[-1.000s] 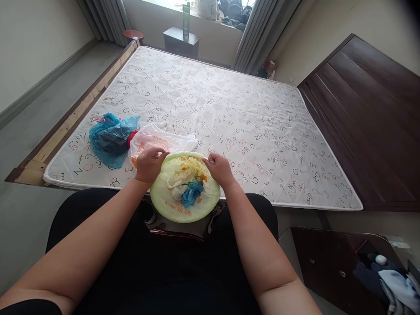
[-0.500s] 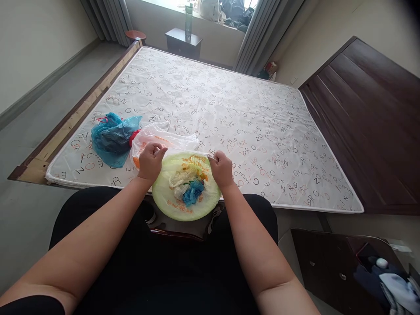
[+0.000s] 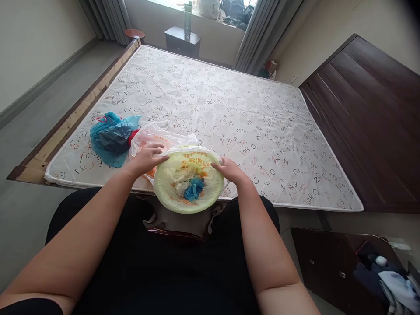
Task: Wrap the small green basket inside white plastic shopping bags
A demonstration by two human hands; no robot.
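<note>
In the head view, two bare hands are working at one round, pale green bin (image 3: 170, 205). The bin is standing between the knees, just beside the near edge of one mattress (image 3: 246, 109); its base is not showing. One translucent liner bag (image 3: 197, 161) with orange print is covering its inside, and one blue clump (image 3: 194, 189) and one whitish clump (image 3: 181, 189) of plastic are lying within, touching each other. On the mattress two bags are resting: one blue bag (image 3: 113, 135) and one white bag (image 3: 164, 133).

Compared with half a second ago, the left hand (image 3: 144, 159) is now meeting the rim instead of hovering, the right hand (image 3: 231, 169) is opening from its fist, and the bin is sitting slightly farther toward the mattress.

The bin's mouth is facing upward, leaning to the person; being round, it is showing no long axis across the mouth. The left fingers are clamping the liner bag's edge at the rim; the right thumb is pressing inside, its other fingers partly hiding behind.
</note>
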